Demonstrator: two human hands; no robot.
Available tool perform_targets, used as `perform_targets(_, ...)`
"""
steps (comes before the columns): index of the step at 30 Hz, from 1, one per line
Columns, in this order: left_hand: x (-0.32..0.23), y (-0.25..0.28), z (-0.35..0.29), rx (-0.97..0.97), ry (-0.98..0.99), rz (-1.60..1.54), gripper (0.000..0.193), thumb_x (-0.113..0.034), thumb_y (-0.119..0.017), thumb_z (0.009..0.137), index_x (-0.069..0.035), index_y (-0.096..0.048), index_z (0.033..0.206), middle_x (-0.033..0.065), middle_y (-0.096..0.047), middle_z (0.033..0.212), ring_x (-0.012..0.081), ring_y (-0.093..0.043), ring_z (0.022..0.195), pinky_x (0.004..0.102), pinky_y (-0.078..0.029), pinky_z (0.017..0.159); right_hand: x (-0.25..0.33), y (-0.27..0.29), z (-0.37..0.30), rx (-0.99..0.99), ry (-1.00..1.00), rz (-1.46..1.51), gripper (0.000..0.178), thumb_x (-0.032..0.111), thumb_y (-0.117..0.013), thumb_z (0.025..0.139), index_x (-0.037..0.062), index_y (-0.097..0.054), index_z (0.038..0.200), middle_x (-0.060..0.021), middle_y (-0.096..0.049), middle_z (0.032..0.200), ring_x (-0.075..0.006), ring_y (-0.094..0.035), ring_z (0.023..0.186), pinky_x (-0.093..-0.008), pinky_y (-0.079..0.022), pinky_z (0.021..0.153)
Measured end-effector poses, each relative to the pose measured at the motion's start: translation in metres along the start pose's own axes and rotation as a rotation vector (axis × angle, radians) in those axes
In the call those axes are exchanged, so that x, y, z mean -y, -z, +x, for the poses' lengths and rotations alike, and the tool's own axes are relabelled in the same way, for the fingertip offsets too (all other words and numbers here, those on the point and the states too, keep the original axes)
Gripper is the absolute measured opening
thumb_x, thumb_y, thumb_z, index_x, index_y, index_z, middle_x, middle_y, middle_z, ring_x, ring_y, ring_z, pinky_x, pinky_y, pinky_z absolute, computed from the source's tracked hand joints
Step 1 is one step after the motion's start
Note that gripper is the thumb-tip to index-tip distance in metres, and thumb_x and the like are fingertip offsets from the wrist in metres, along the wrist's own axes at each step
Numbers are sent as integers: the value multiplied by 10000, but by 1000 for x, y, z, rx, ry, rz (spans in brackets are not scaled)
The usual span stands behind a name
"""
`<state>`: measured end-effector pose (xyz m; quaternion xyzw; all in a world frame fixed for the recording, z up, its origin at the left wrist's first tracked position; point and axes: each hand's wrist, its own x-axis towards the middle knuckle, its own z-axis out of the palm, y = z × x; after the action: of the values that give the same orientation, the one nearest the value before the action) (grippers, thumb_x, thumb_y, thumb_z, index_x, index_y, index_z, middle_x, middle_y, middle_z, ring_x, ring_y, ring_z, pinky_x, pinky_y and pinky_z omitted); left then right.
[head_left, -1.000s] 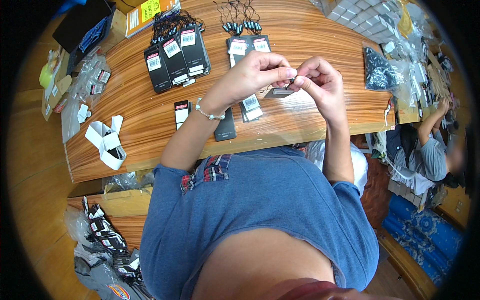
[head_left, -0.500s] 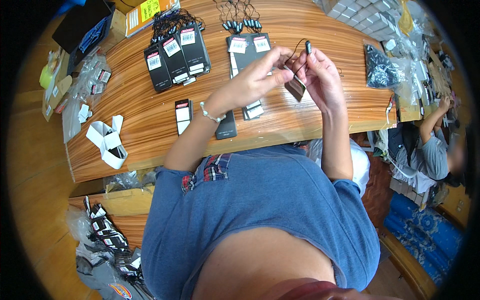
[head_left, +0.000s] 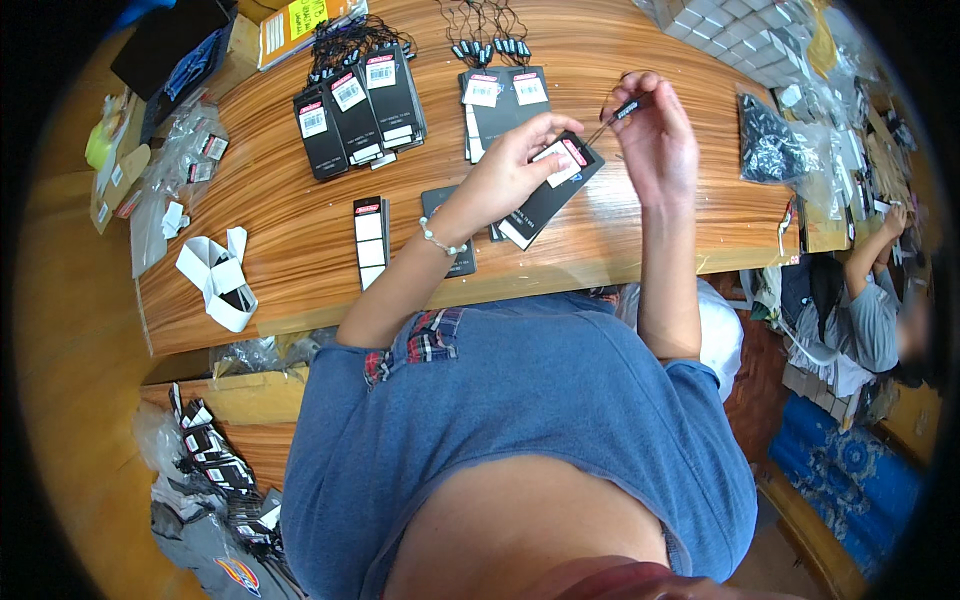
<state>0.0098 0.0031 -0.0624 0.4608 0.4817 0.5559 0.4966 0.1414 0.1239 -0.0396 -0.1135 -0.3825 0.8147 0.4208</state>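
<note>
A black hang tag point(head_left: 545, 213) with a white barcode sticker is pinched between the thumb and fingers of my left hand point(head_left: 508, 172). My right hand point(head_left: 664, 150), raised to its right, is closed on the black toggle point(head_left: 627, 108) of the tag's string. The string runs between the toggle and the tag's top corner. Below my left hand, part of another dark tag point(head_left: 460, 265) lies by the wrist, and further tags are partly hidden under the held one. Left of my forearm lies a narrow strip of black-and-white labels point(head_left: 370, 240).
Fanned stacks of strung tags point(head_left: 402, 105) lie at the back left, with another strung group point(head_left: 505, 105) behind my left hand. A curled white sticker strip point(head_left: 216, 280) is at the left. At the right sits a bag of black strings point(head_left: 770, 140). A co-worker point(head_left: 870, 310) is beyond.
The tag has been turned so its stickered face shows, and my left hand now grips it near the top. My right hand has moved right and drawn the string out from the tag.
</note>
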Motion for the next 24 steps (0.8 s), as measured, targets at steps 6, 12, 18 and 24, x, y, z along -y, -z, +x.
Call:
perform_targets(6, 0, 28, 16, -72, 5, -45, 263, -6, -540, 843, -34, -439, 1085, 82, -617, 922, 102, -594, 858, 205, -493, 740, 38, -8, 53, 58, 122, -104, 184, 249, -499, 897, 87, -587, 890, -32, -575, 916, -148, -496, 873, -338, -401, 807)
perform_targets(12, 4, 58, 57, -268, -7, 285, 316, -61, -646, 785, -20, -472, 1044, 87, -644, 846, 100, -619, 780, 191, -478, 634, 32, -25, 145, -87, 203, -286, 91, 226, -580, 814, 140, -590, 785, 64, -505, 690, -56, -444, 640, -215, -353, 607)
perform_targets(18, 16, 60, 76, -331, -35, 506, 318, -135, -726, 706, -45, -550, 956, 56, -632, 755, 114, -576, 662, 241, -452, 588, 11, -8, 190, -38, 126, -502, 86, 212, -573, 795, 140, -606, 759, 76, -455, 659, -36, -398, 599, -193, -313, 550)
perform_targets(24, 22, 67, 74, -386, -182, 1247, 429, -347, -728, 672, -108, -608, 1007, 64, -563, 976, 246, -466, 967, 364, -409, 822, -24, 6, 228, 71, -17, -717, 125, 224, -563, 801, 134, -626, 740, 59, -451, 604, -49, -382, 530, -206, -318, 487)
